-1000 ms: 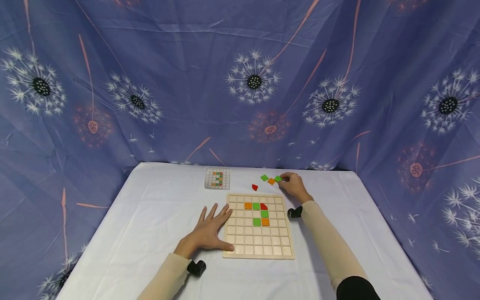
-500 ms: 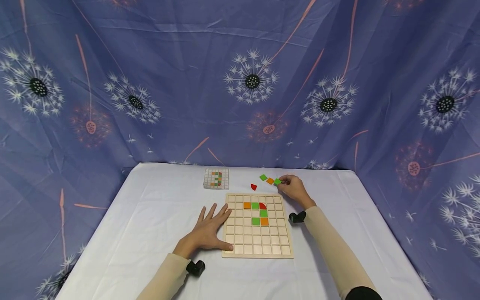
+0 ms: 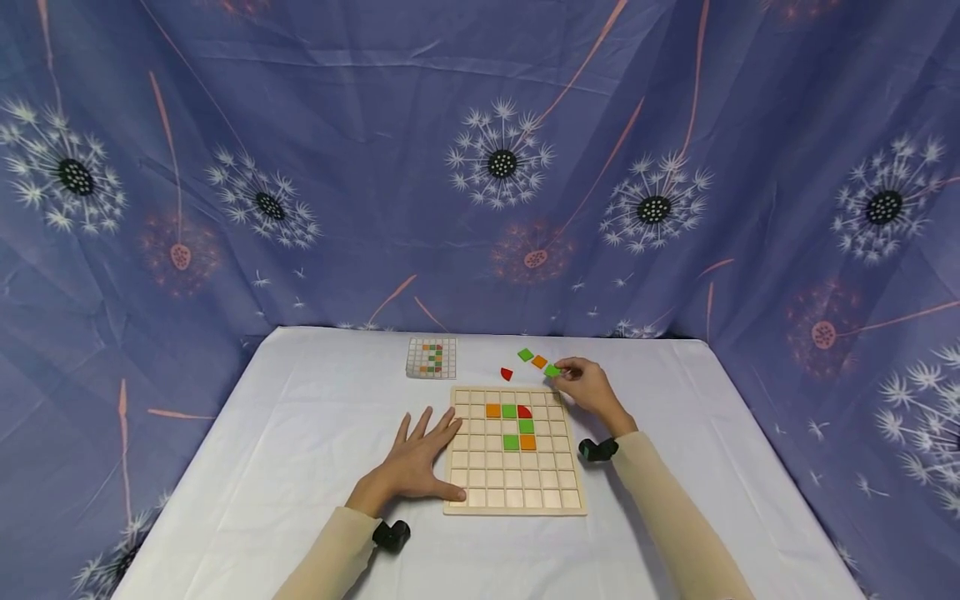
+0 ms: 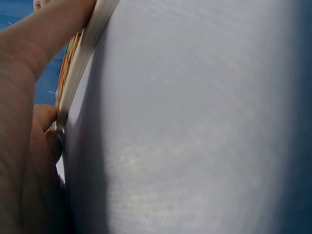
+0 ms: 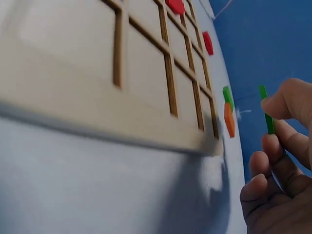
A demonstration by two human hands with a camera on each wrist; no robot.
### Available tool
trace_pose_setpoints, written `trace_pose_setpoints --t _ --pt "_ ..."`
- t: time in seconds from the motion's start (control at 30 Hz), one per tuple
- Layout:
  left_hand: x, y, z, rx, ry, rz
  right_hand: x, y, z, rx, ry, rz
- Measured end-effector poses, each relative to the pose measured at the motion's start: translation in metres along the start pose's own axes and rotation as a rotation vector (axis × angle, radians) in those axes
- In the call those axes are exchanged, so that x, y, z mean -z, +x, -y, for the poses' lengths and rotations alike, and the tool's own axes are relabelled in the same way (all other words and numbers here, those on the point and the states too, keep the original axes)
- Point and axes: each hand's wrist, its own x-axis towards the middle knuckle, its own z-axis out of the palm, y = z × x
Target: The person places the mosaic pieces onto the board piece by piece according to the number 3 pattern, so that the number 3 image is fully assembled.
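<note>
My right hand [image 3: 587, 387] pinches a green square tile [image 5: 266, 109] between thumb and fingertips, just past the far right corner of the wooden grid board [image 3: 517, 498]. In the right wrist view this tile stands edge-on, held off the cloth. My left hand [image 3: 412, 462] lies spread along the board's left side, thumb and fingertips on its frame. Orange, green and red tiles sit in several cells of the board, among them a red quarter-round tile [image 3: 524, 412] and an orange tile [image 3: 528, 442].
Behind the board lie a loose green tile [image 3: 526, 355], an orange tile [image 3: 539, 362] and a red quarter-round tile [image 3: 507, 374]. A small card with a coloured grid pattern [image 3: 431, 358] rests at the back left. A blue dandelion-print curtain [image 3: 375, 167] hangs behind the white-covered table [image 3: 300, 417].
The right hand has lifted its green tile slightly and drawn it back toward the board, away from the loose orange tile. The left hand stays in place.
</note>
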Motion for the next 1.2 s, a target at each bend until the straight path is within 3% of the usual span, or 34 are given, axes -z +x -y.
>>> trace_pose_setpoints --t 0.2,0.83,1.2 --pt "0.001 -0.001 -0.001 -0.001 -0.005 0.003 -0.006 -0.015 0.007 0.012 0.006 0.04" --pt "0.001 -0.004 -0.003 0.001 -0.01 -0.017 -0.022 -0.06 0.021 0.173 0.025 0.072" --pt "0.0 -0.001 -0.001 0.003 -0.009 -0.006 -0.034 -0.073 0.027 0.182 0.088 0.066"
